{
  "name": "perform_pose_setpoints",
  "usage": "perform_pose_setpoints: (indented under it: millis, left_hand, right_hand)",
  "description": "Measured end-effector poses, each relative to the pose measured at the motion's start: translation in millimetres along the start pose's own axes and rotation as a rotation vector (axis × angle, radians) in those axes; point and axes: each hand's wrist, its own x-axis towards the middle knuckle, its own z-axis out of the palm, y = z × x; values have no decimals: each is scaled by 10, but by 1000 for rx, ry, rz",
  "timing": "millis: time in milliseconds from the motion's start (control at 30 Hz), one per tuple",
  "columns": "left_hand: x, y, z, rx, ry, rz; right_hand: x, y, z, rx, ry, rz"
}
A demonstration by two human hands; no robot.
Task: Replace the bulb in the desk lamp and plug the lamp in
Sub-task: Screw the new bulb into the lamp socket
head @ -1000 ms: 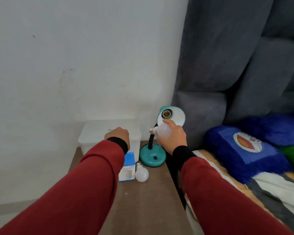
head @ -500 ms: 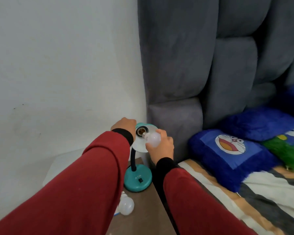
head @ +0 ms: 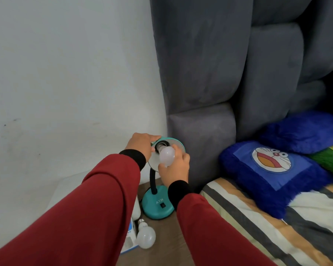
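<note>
A teal desk lamp stands on its round base (head: 158, 205) on a brown bedside table (head: 167, 237), its black neck curving up to the shade (head: 178, 144). My left hand (head: 139, 145) grips the shade's upper left rim. My right hand (head: 174, 167) holds a white bulb (head: 167, 153) whose screw end sits at the mouth of the socket (head: 160, 144). A second white bulb (head: 145, 236) lies loose on the table in front of the base. The lamp's cord and plug are hidden.
A blue and white bulb box (head: 131, 240) lies beside the loose bulb, partly behind my left sleeve. A white plastic container (head: 65, 189) stands against the wall at left. The grey padded headboard (head: 229, 73) and a bed with blue cushions (head: 267, 169) border the right.
My left hand rose from the container to the lamp shade. My right hand carried the bulb up to the socket. The view swung right and closer.
</note>
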Motion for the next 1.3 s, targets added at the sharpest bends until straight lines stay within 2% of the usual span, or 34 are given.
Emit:
perform_pose_setpoints:
  millis: [167,300,433,600,800,967,1133,1300]
  left_hand:
    - [15,-14,-9,4,-17,10]
    - [25,-27,-12,19,-13,21]
    - [37,-24,-2,11,-24,27]
    - [39,-30,-3,2,-19,22]
    - [47,-34,11,12,-6,28]
    - [55,-35,21,30,3,26]
    - [50,-41,27,57,4,33]
    - [40,-37,25,59,22,35]
  right_hand:
    - [12,28,31,25,23,42]
    - [18,9,38,205,29,137]
    - [48,32,60,131,10,100]
    - [51,31,118,311,25,265]
    - [59,56,144,291,22,182]
    - [26,-15,205,357,52,292]
    - [46,23,148,270,67,179]
    - [35,-4,127,351,58,290]
